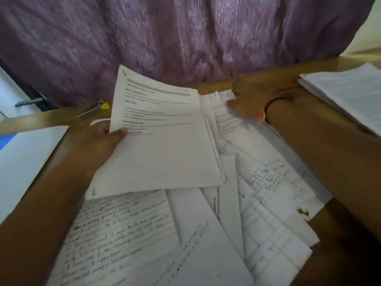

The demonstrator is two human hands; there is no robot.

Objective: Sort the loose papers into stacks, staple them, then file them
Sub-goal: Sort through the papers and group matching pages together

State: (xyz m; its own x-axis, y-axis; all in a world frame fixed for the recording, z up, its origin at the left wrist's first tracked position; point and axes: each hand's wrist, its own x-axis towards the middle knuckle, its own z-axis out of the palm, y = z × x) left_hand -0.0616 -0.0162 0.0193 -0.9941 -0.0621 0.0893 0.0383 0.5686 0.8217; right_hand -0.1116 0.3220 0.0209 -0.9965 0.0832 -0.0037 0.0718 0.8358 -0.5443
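Fingers of left hand [97,141] grip printed sheaf [165,141], thumb on top, raised over desk [257,78] centre. Loose papers [206,234] fan out below, toward near edge. Right hand [253,100] touches sheets by far edge; its fingers are blurred, can't tell grip. Paper stack [348,93] sits at far right corner.

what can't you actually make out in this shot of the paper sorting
All head view:
Print on the bundle in the left hand: motion blur, unreadable.
Right hand: pinching or just pressing the loose sheets; its own back hides the contact.
Side stack: cut off by the right edge.
Yellow-tipped object: blurred and small, unidentifiable.
Handwritten page: upper part hidden under the bundle.
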